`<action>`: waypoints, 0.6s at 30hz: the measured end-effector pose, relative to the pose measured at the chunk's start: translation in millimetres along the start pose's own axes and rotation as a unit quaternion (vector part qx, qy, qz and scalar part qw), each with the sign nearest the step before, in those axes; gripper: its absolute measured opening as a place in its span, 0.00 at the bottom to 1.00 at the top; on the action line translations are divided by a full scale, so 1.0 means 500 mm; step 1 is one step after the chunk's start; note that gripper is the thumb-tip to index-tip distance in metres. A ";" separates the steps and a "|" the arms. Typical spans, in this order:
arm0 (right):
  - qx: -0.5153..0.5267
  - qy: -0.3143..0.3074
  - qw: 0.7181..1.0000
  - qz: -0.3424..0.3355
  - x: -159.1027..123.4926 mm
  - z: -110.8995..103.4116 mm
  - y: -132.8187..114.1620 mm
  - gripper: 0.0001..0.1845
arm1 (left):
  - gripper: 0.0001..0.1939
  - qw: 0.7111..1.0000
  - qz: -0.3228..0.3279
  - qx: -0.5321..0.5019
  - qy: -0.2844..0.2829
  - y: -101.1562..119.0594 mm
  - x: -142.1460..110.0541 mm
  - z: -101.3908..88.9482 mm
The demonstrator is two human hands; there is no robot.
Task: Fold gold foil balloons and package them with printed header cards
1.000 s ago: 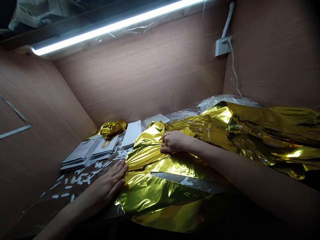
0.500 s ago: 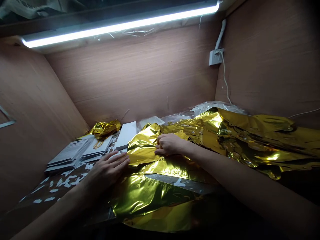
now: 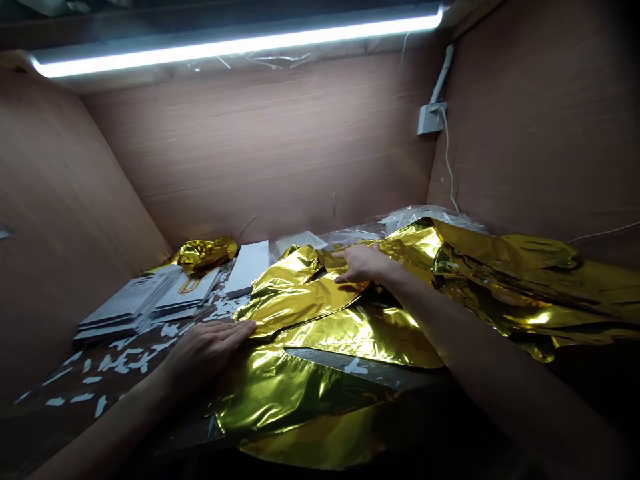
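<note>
A flat, shiny gold foil piece (image 3: 300, 303), which looks like an uninflated foil balloon, lies across the middle of the table over more gold foil (image 3: 285, 393). My left hand (image 3: 213, 343) rests flat at its left edge, fingers stretched out and fingertips touching the foil. Farther up and to the right, my right hand (image 3: 363, 263) lies over the foil with thumb and fingers apart. The undersides of its fingers are partly hidden. A long heap of crumpled gold foil (image 3: 500, 267) spreads beyond my right forearm.
White card stacks (image 3: 127, 300) and a white box (image 3: 249, 267) stand at the left, beside a crumpled gold foil bundle (image 3: 207, 253). White scraps (image 3: 120, 360) litter the dark tabletop. Clear plastic bags (image 3: 425, 217) lie at the back, below a wall socket (image 3: 431, 119). A tube light (image 3: 240, 47) hangs above.
My right hand has moved right and away over the foil, its curled fingers opening out. The foil's upper piece now lies more spread out to the right. My left hand has shifted slightly nearer.
</note>
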State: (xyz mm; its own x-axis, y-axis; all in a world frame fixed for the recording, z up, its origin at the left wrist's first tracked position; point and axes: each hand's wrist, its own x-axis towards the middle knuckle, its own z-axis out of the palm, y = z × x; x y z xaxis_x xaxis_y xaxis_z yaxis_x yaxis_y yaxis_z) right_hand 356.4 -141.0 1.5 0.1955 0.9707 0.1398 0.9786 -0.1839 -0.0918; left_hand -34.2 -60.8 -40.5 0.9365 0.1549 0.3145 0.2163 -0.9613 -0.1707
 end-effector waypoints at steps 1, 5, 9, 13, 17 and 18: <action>-0.006 -0.012 1.000 0.025 0.001 -0.002 0.006 0.46 | 0.21 1.000 -0.003 -0.004 0.002 0.002 -0.001 0.001; 0.004 -0.035 0.997 0.065 0.009 0.000 0.021 0.42 | 0.21 1.000 -0.008 0.007 0.010 0.004 -0.005 0.005; 0.068 0.012 0.996 0.052 0.020 0.002 0.038 0.35 | 0.21 1.000 -0.015 -0.007 0.016 0.006 -0.007 0.008; 0.173 0.053 0.981 0.071 0.021 -0.005 0.046 0.31 | 0.21 1.000 -0.020 -0.014 0.011 0.009 -0.006 0.008; 0.303 0.009 0.948 0.100 0.012 -0.011 0.048 0.32 | 0.21 0.999 -0.027 -0.012 0.017 0.011 -0.007 0.009; 0.332 -0.019 0.938 0.101 0.010 -0.012 0.049 0.31 | 0.21 0.999 -0.033 -0.011 0.016 0.012 -0.006 0.009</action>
State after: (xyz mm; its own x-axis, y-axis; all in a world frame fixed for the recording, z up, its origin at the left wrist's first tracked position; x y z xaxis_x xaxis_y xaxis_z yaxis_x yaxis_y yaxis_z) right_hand 381.5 -141.8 5.8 0.3584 0.9334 0.0188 0.6643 -0.2408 -0.7076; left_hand -34.5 -66.0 -46.7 0.9111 0.2100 0.3548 0.2699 -0.9543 -0.1284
